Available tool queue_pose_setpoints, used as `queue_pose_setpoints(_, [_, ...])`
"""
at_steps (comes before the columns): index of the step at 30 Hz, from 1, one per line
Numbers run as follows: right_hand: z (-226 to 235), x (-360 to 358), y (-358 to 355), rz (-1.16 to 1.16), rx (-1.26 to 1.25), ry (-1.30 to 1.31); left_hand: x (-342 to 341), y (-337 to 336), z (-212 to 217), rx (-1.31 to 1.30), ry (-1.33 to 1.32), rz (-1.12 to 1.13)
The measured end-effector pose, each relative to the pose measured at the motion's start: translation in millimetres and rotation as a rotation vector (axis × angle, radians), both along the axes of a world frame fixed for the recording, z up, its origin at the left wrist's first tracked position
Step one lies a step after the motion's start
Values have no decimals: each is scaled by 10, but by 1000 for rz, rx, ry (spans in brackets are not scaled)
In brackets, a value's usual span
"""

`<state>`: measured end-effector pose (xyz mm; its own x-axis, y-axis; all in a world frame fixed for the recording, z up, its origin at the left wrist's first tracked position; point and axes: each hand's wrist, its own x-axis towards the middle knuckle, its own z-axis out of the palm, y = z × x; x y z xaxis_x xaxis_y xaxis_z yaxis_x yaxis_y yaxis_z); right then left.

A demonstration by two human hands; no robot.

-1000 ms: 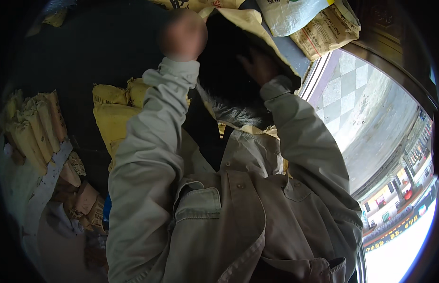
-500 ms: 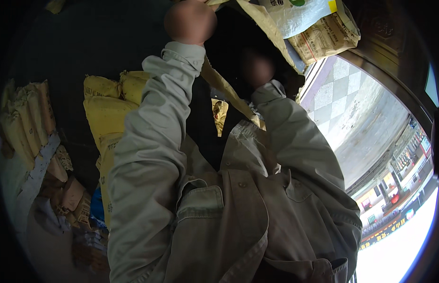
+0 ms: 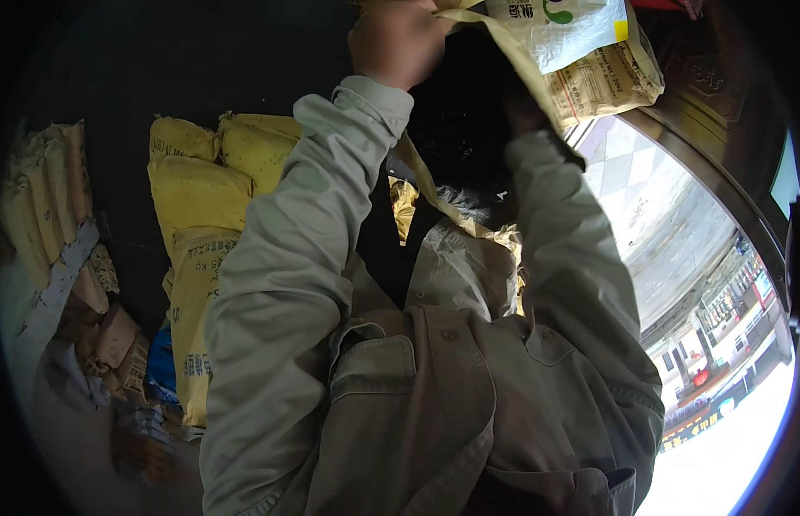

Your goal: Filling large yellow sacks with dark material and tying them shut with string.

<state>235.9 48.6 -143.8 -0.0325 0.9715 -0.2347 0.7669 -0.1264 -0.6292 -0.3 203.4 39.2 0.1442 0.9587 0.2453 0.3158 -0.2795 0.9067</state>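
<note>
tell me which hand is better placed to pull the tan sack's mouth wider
Left, probably. The left hand grips the tan sack at its upper rim in plain view; the right hand sits inside the dark opening.

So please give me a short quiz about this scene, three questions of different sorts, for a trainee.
1. True or false: the left hand is raised to the upper edge of the tan sack.
2. What colour are the stacked sacks to the person's left? A) yellow B) green C) red
3. Fill in: the right hand is mostly ____ by shadow and the sack.

Key:
1. True; whether it grips the edge cannot be told.
2. A.
3. Hidden.
</note>
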Motion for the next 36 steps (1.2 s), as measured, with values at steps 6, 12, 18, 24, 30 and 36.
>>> queue_pose_setpoints(6, [394,-62,20,58,52,-271,43,-24,22,-35,145,-90])
queue_pose_setpoints(12, [1189,-601,591,-63,-739,-192,1,-52,14,-40,168,-65])
queue_pose_setpoints(18, [1369,-422,654,498,-263,-260,-14,-97,-30,-124,159,-120])
queue_pose_setpoints(24, [-35,-102,-15,-68,208,-828,-27,-191,-166,20,50,-123])
queue_pose_setpoints(30, [-372,724,73,334,98,-1253,69,-206,-32,-67,143,-142])
queue_pose_setpoints(36, [401,-217,439,-170,1073,-588,-35,-236,-86,-117,130,-135])
